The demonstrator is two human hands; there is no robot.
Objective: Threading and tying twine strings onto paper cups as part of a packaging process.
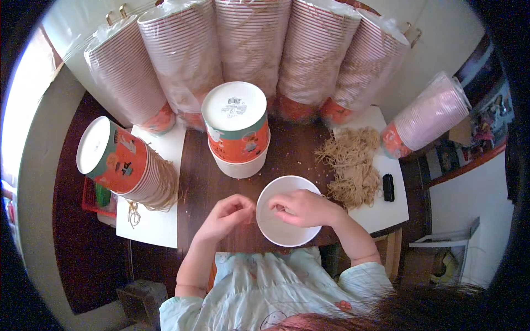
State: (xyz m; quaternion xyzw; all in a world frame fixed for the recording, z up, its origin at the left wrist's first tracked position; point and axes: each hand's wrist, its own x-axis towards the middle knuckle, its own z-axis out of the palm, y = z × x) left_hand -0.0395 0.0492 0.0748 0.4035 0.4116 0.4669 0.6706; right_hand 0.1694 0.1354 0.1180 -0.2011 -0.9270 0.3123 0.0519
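Note:
A white paper bucket [276, 234] stands mouth up at the table's front edge, close before me. Over its mouth is my right hand [301, 208], its fingers curled together; what they hold, if anything, is hidden. Just left of the rim, my left hand [229, 215] has thumb and fingers pinched together, and I cannot make out anything between them. To the right of the bucket lies a heap of tan strings [353, 165]. Behind it, a short stack of upside-down orange and green paper buckets [238, 138] shows a white base.
Tall plastic-wrapped bucket stacks [251, 44] line the back. A tilted stack with tan strings [124, 160] is at left, above a loose string loop [133, 214]. Another wrapped stack [425, 118] leans at right. A small black object [388, 187] lies near the strings.

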